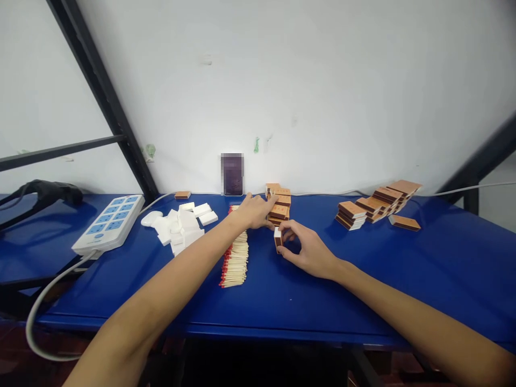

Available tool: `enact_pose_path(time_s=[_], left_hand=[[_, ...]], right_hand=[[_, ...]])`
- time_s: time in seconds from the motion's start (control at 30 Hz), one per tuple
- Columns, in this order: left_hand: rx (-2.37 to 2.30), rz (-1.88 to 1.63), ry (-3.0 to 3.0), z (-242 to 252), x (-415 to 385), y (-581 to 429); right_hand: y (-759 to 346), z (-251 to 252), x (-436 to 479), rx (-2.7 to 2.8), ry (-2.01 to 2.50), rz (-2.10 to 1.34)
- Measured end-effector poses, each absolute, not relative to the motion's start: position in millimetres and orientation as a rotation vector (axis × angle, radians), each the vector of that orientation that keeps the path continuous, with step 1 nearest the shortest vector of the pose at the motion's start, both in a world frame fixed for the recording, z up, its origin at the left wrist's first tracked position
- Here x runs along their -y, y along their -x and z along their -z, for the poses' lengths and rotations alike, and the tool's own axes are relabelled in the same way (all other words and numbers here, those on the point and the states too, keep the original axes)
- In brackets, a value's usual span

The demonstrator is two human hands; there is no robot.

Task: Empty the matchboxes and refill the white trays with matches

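Note:
My right hand (308,248) pinches a matchbox (278,240) between thumb and fingers. The box stands on edge at the table surface, its white end towards me. Just behind it is a stack of brown matchboxes (283,200). My left hand (258,210) is curled against the left side of this stack, index finger and thumb on it; part of the grip is hidden. Under my left wrist lies a long row of red-tipped matches (236,266), partly covered by the forearm.
White box trays (187,228) lie heaped at left, near a power strip (110,223). One matchbox (183,195) rests by the wall. A phone (233,174) leans there. More stacked matchboxes (381,201) and a loose matchbox (404,222) are on the right of the blue table (306,306).

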State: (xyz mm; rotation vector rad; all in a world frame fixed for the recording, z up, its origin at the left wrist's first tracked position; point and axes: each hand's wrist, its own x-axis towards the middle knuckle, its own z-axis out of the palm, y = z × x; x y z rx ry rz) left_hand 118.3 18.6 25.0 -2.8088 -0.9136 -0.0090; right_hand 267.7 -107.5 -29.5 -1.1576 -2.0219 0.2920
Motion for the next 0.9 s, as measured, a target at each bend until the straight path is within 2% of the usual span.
enact_pose_path(time_s=[0.23, 0.6, 0.73, 0.9], left_hand=[[0.915, 0.108, 2.790, -23.4, -9.1, -127.8], [0.921, 0.493, 2.915, -66.7, 17.3, -43.5], [0.589, 0.847, 3.121, -70.7, 7.1, -15.6], [0.520, 1.370, 3.087, -59.6, -8.7, -2.7]], right_hand=[[-271.2, 26.6, 107.1, 1.852, 1.211, -0.321], [-252.3, 17.5, 105.5, 1.414, 0.928, -1.000], [-229.6, -2.6, 86.7, 1.232, 0.843, -1.045], [-202.1, -30.5, 62.5, 0.955, 0.758, -1.266]])
